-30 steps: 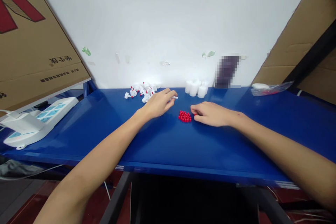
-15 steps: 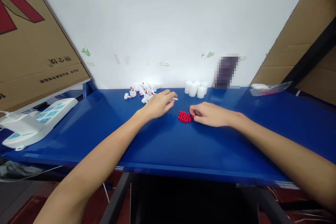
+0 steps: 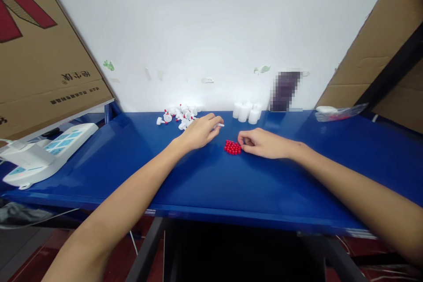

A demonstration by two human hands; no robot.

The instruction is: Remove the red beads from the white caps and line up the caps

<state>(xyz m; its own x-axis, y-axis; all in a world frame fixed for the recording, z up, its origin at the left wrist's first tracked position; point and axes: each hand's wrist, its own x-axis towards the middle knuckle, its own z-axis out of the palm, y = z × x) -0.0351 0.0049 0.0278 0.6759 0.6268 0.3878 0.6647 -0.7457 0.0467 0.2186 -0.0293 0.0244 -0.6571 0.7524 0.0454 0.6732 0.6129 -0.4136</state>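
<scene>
My left hand (image 3: 204, 131) is closed around a white nozzle cap (image 3: 220, 125), whose thin tip points right out of the fingers; the rest of it is hidden by the hand. Small red tip caps (image 3: 233, 147) stand in a tight cluster on the blue table. My right hand (image 3: 256, 143) is curled in a pinch at the right edge of that cluster, its fingertips touching or very near the outermost caps. Whether a red cap is between those fingers cannot be made out. Behind my left hand lies a loose pile of white nozzle caps with red tips (image 3: 185, 113).
White cylindrical bottles (image 3: 246, 112) stand together against the wall. A clear plastic bag (image 3: 340, 112) lies at the back right of the table (image 3: 205, 185). At left sits a power strip (image 3: 62, 150) with a plugged-in adapter. Cardboard (image 3: 42, 61) flanks both sides.
My right hand has shifted very slightly left, its fingertips closing in on the edge of the red cluster. The left hand stays still with the nozzle cap.
</scene>
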